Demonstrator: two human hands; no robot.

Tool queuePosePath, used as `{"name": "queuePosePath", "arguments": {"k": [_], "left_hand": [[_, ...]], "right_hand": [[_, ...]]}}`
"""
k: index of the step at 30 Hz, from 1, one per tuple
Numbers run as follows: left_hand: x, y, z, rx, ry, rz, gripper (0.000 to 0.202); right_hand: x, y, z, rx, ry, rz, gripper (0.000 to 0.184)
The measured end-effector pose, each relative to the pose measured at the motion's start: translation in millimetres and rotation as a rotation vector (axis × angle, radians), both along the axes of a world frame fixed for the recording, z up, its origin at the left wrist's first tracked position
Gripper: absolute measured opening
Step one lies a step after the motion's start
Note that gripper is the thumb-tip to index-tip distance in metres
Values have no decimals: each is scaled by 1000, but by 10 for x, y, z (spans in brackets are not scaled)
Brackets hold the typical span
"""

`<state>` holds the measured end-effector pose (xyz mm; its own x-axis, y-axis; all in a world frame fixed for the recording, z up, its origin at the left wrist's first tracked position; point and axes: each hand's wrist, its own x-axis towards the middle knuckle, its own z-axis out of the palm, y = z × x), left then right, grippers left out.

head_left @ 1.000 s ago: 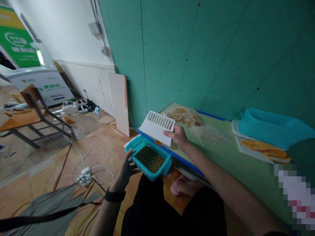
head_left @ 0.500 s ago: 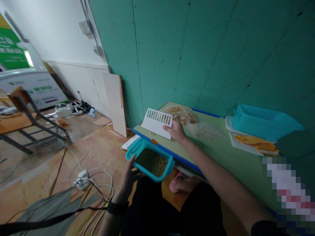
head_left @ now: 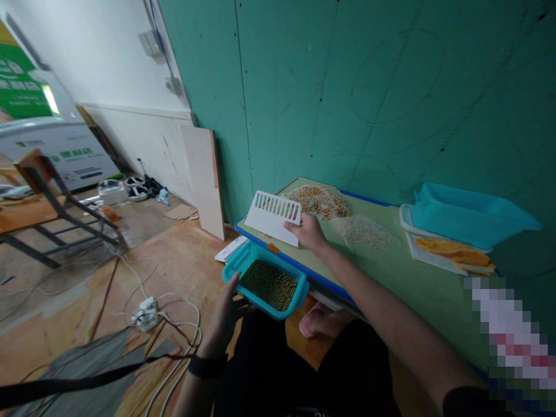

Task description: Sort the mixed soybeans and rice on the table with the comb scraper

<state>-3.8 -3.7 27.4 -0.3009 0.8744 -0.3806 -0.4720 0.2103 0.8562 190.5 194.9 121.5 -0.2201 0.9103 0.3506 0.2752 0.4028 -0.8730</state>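
My right hand [head_left: 311,233] grips a white slotted plastic scraper [head_left: 271,225] by its right end. The scraper stands tilted on the green tabletop [head_left: 417,301] near its blue-edged front, its lower edge by a few beans. With the thumb over the rim, my left hand [head_left: 225,315] holds a turquoise bin [head_left: 301,302] just below the table edge. Inside the bin lie dark green beans [head_left: 259,277] on the left and yellowish beans [head_left: 285,292] on the right. Beyond the scraper, a pile of yellow beans mixed with pale grains [head_left: 319,200] adjoins a pile of pale grains [head_left: 365,231].
A second turquoise bin [head_left: 469,214] stands on white lids at the table's right, beside an orange cloth [head_left: 454,253]. A green wall [head_left: 295,92] rises behind. On the floor at left are a power strip [head_left: 146,314] with cables and a wooden chair [head_left: 47,197].
My right hand and the scraper have shifted slightly left along the table front, now partly covering the few loose beans there. My left hand and the bin stay almost in place.
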Motion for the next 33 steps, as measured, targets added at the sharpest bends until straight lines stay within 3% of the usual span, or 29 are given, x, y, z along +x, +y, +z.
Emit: {"name": "queuePosePath", "arguments": {"k": [9, 18, 24, 28, 33], "left_hand": [[28, -51, 24, 79, 29, -35, 66], [-88, 17, -81, 59, 40, -18, 73], [-188, 163, 111, -109, 59, -42, 70], [-218, 187, 198, -76, 66, -98, 69], [-216, 160, 204, -57, 72, -97, 68]], "right_hand": [[-36, -5, -26, -17, -27, 23, 19], [-103, -57, -17, -14, 3, 61, 20], [-112, -61, -14, -34, 33, 100, 18], [-112, -77, -20, -29, 35, 109, 16], [-109, -122, -15, -50, 59, 151, 18]]}}
